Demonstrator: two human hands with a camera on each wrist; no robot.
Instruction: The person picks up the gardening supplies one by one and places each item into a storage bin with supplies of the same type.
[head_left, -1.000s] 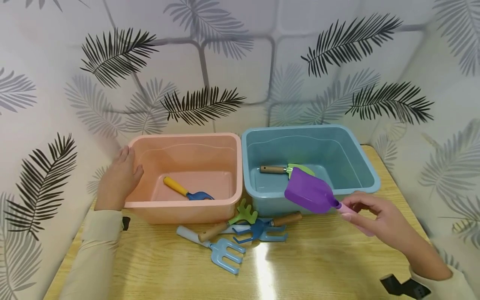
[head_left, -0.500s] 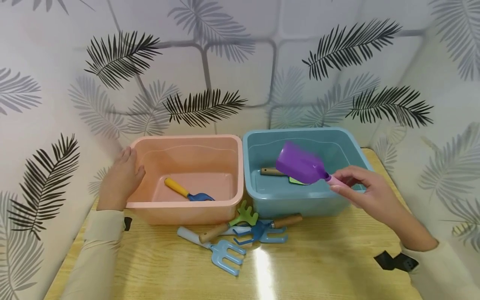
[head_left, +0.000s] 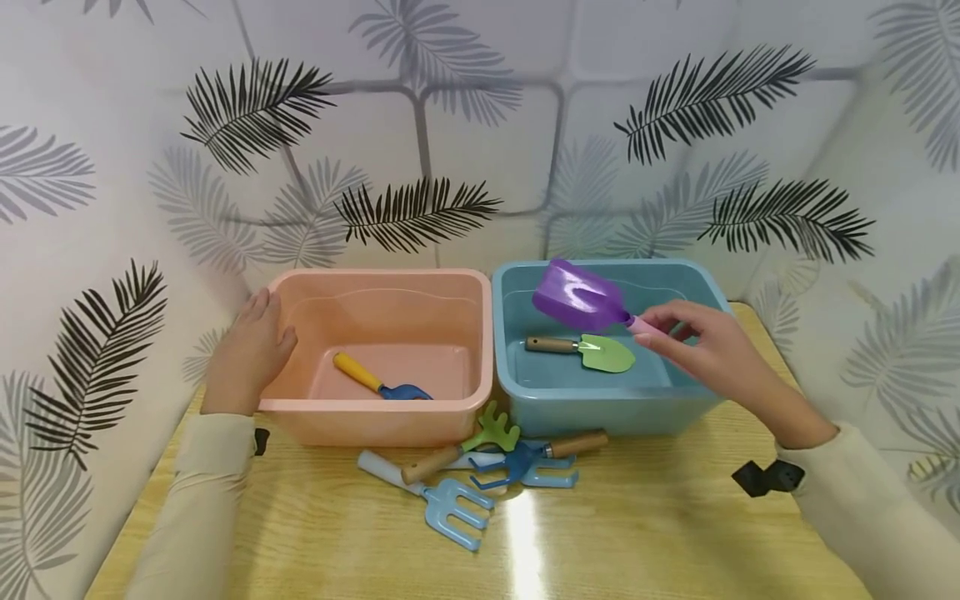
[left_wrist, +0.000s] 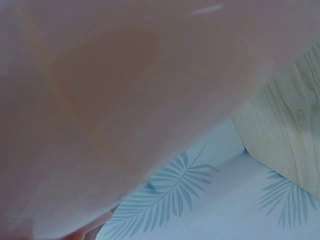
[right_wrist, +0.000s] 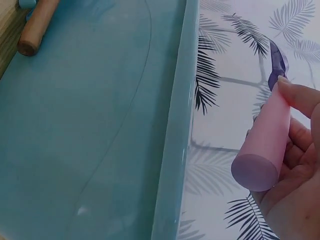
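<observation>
My right hand [head_left: 697,342] pinches the pink handle of a purple toy shovel [head_left: 581,296], held above the blue bin [head_left: 607,408]. In the right wrist view the pink handle [right_wrist: 262,140] lies between thumb and fingers, beside the bin's rim. Inside that bin rests a green trowel [head_left: 607,353] with a wooden handle. My left hand [head_left: 251,354] rests on the left rim of the pink bin [head_left: 375,425], fingers straight. A blue tool with a yellow handle [head_left: 358,372] lies in the pink bin. The left wrist view is mostly filled by the bin's wall [left_wrist: 150,90].
On the wooden table [head_left: 315,525], in front of the bins, several hand tools lie in a pile: a light blue fork [head_left: 453,508], a green rake [head_left: 495,429] and a dark blue claw rake [head_left: 517,462]. A leaf-patterned covering [head_left: 525,150] stands behind the bins.
My right hand has carried the purple shovel up and leftward from the blue bin's front edge to over the bin, uncovering the green trowel. The left hand has stayed on the pink rim.
</observation>
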